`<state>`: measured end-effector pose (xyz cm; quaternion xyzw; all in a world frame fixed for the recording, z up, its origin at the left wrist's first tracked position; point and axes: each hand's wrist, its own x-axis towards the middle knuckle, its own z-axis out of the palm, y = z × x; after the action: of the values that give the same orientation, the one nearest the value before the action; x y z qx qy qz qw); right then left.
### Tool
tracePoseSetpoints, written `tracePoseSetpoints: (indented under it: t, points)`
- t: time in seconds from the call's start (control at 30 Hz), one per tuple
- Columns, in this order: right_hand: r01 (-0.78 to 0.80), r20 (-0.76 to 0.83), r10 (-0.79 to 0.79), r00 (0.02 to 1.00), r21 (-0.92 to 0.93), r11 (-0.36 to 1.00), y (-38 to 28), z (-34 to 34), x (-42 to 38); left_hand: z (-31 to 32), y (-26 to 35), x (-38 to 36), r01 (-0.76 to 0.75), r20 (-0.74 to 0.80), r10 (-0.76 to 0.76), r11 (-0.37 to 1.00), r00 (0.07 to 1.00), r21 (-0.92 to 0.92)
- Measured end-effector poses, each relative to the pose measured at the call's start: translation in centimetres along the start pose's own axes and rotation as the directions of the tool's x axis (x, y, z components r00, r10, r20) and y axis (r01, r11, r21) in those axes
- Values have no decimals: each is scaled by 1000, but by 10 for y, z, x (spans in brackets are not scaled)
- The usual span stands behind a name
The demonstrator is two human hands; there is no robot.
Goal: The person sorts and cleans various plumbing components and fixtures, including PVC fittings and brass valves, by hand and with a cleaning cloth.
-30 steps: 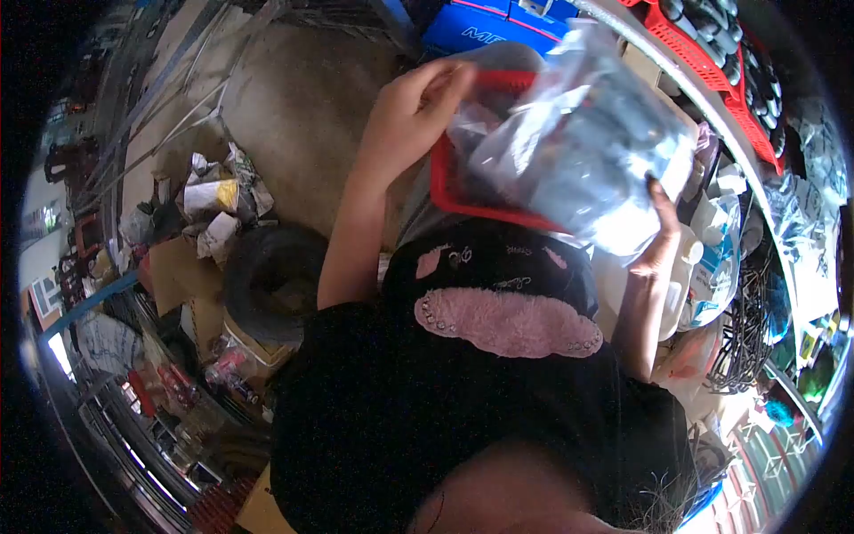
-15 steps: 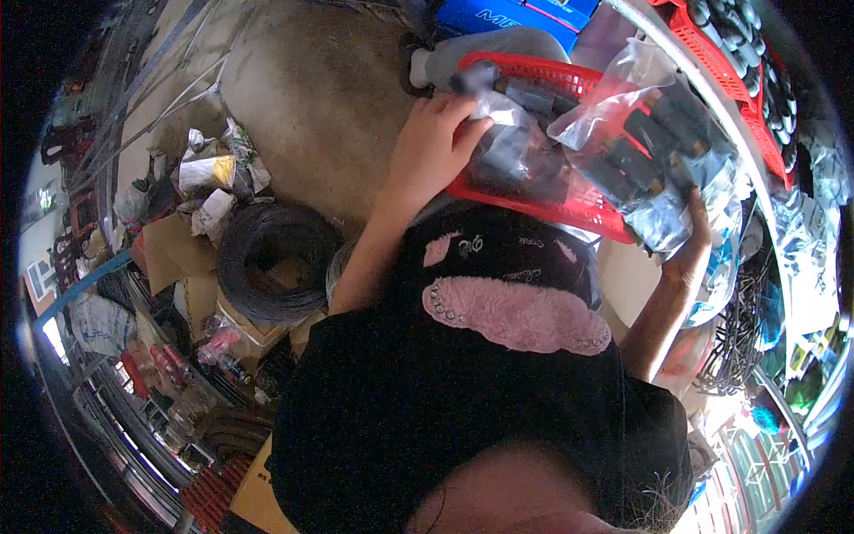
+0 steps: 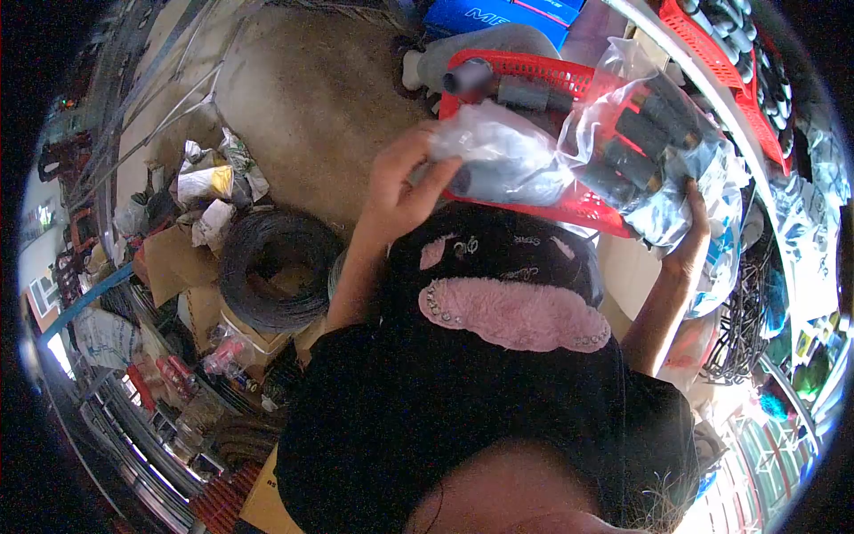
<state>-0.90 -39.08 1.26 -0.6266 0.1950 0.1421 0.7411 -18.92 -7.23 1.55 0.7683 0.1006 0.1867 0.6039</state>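
A clear plastic bag [image 3: 569, 147] with several dark cylindrical pieces [image 3: 648, 133] inside lies across a red basket [image 3: 534, 62] at my lap. My left hand [image 3: 405, 182] pinches the loose end of the bag between thumb and fingers, drawing the film out over the basket. At the bag's filled end, my right hand [image 3: 689, 231] grips it from the side and below; some of its fingers are hidden behind the film. In the basket's far left corner, beyond my left hand, rests a loose grey cylinder [image 3: 469, 78]. Other grey cylinders show beneath the film.
A blue box [image 3: 503, 18] stands beyond the basket. Red baskets of similar cylinders [image 3: 734, 40] sit at the upper right, behind a pale curved rail [image 3: 743, 116]. A coil of dark wire [image 3: 277, 270], cardboard [image 3: 178, 252] and crumpled packaging [image 3: 209, 182] lie on the left.
My left hand has moved left and toward me, stretching the bag's loose end across the basket. The loose cylinder beyond it is now uncovered. My right hand has stayed nearly in place.
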Motion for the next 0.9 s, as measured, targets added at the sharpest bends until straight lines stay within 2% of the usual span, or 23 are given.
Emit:
tracePoseSetpoints:
  t: [0.1,0.17,0.27,0.33,0.43,0.47,0.57,0.67,0.73,0.83,0.87,0.9]
  points:
    - [13,-23,-12,1000,55,998,2,-1,3,-12,3,-1,-4,-201,-7,999,980,-51]
    - [13,47,-12,999,-5,1000,1,1,4,-22,-4,2,-55,-342,39,998,939,-37]
    - [51,145,-26,989,-171,984,-6,10,-3,-26,6,17,-140,-556,-49,946,830,-293]
    - [86,152,-45,987,-276,957,-9,21,-9,-30,9,26,-144,-635,-102,935,766,-323]
    - [142,329,-12,944,-375,916,-13,22,-7,-37,9,36,-149,-735,-159,930,659,-335]
    - [225,460,-107,881,-209,952,-7,21,-3,-38,9,38,-151,-765,-174,931,621,-334]
    - [226,509,-28,860,-331,916,-15,41,-7,-36,15,44,-182,-776,-201,909,598,-376]
    - [241,550,-3,835,-362,901,-17,44,-4,-46,3,44,-171,-758,-200,909,621,-380]
    - [254,556,41,830,-442,860,-15,44,0,-51,-5,44,-188,-703,-272,844,657,-502]
    - [416,412,-187,892,-583,698,-13,60,-7,-46,-4,46,-172,-669,-326,807,668,-565]
    - [417,304,-295,906,-518,747,-6,64,-9,-42,-2,48,-163,-669,-335,808,664,-566]
    - [387,230,-311,922,-545,744,3,58,-3,-36,3,49,-120,-672,-337,835,659,-536]
